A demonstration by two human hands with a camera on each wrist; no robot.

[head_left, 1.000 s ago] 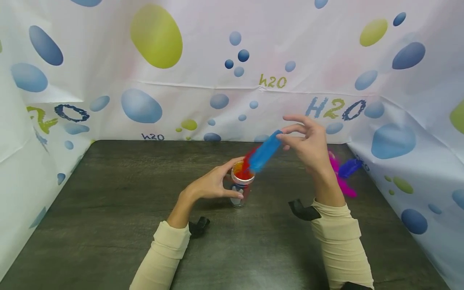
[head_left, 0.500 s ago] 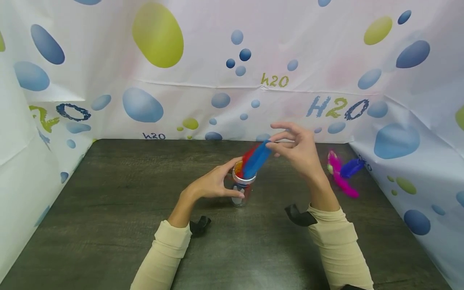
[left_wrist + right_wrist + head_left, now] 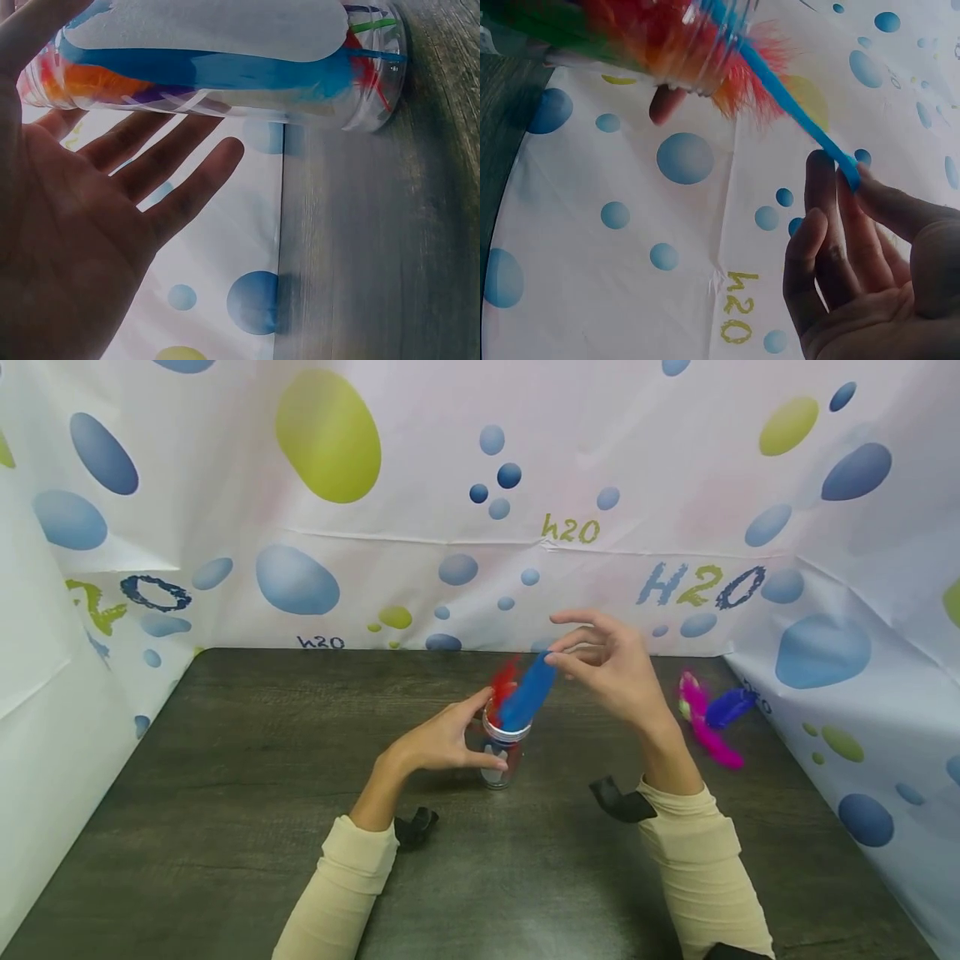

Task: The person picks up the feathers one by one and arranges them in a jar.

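Note:
A clear jar (image 3: 495, 774) with a threaded mouth stands upright on the dark table, packed with coloured feathers. My left hand (image 3: 438, 737) grips it near the top, thumb on the near side and fingers behind. In the left wrist view, blue, orange and red feathers press against the wall of the jar (image 3: 240, 109), beside a pale label. My right hand (image 3: 611, 672) pinches the upper end of a blue feather (image 3: 528, 693) between thumb and index finger; its lower end is inside the jar mouth. A fluffy red feather (image 3: 504, 683) sticks up out of the mouth beside it.
Right of the jar lie a magenta feather (image 3: 712, 739), a dark blue feather (image 3: 729, 707) and a yellowish-green one (image 3: 684, 708) partly beneath. A white sheet (image 3: 420, 452) with blue and green spots rises behind the table and along both sides.
My right hand has moved left and down, bringing the blue feather from above the jar into its mouth. The red feather now stands more upright. My left hand keeps its grip.

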